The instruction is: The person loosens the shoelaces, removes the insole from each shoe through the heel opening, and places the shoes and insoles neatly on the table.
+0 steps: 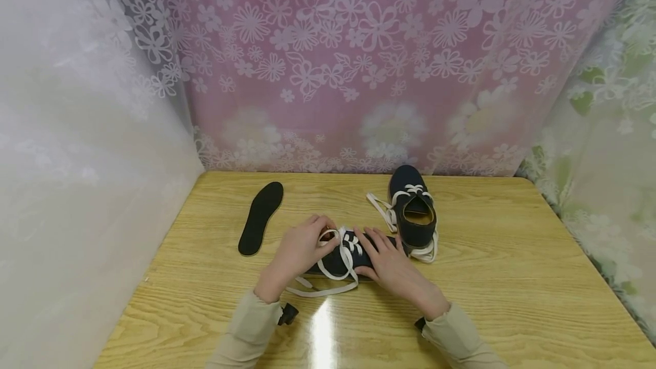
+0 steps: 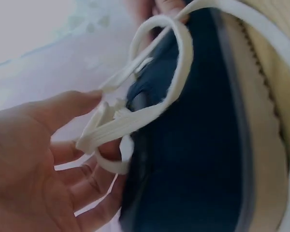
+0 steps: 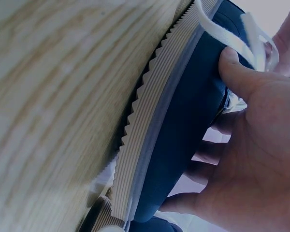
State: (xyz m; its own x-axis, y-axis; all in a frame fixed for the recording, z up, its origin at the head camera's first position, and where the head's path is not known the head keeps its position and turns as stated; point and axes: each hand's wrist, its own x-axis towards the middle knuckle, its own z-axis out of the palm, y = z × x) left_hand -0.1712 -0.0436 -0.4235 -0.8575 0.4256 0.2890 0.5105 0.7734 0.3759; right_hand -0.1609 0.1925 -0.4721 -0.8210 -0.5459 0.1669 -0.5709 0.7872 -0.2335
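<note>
A dark navy canvas shoe [image 1: 333, 263] lies sideways on the table, toe to the right, a white shoelace [image 2: 179, 72] looping loosely over its opening. At that opening my left hand [image 1: 302, 246] pinches the lace between thumb and fingers. My right hand [image 1: 397, 269] grips the front of the shoe, thumb on the near side and fingers over the far side. In the right wrist view the ribbed pale sole [image 3: 152, 111] rests along the wood. One lace end trails on the table in front of the shoe.
Behind my right hand stands the matching shoe [image 1: 405, 181], toe pointing away, its white laces spilling to both sides. A black insole [image 1: 261, 218] lies at the left of the wooden table [image 1: 512, 278]. Floral curtains [image 1: 328, 73] hang along the back and sides.
</note>
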